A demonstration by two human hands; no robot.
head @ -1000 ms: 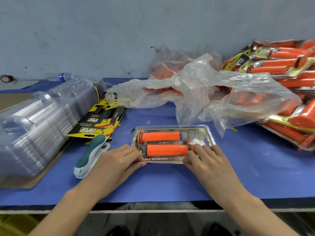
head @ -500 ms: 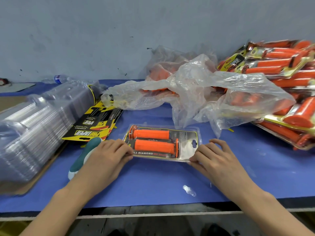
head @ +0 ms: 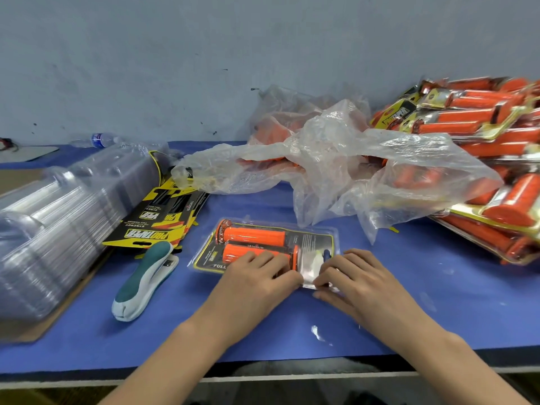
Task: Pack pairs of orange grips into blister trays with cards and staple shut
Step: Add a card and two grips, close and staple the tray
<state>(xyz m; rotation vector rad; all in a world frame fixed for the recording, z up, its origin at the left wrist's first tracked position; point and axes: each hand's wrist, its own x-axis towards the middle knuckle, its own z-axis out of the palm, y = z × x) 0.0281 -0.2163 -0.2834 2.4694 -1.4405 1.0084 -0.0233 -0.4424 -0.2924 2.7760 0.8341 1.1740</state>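
Note:
A clear blister pack (head: 310,240) lies flat on the blue table in front of me, with a black-and-yellow card inside. Two orange grips sit side by side in it, the far grip (head: 251,235) fully in view and the near grip (head: 233,251) partly under my fingers. My left hand (head: 257,277) lies over the pack's near edge, thumb and forefinger pinching it. My right hand (head: 352,274) pinches the near right corner of the pack. The two hands almost touch there.
A teal-and-white stapler (head: 144,277) lies left of the pack. Printed cards (head: 159,222) and a stack of empty clear trays (head: 58,226) sit further left. A crumpled plastic bag (head: 350,165) holding loose orange grips lies behind. Finished packs (head: 482,147) pile up at the right.
My left hand has slid from the pack's left end to its near right part, close to my right hand. The stapler, earlier partly hidden by my left hand, now shows fully.

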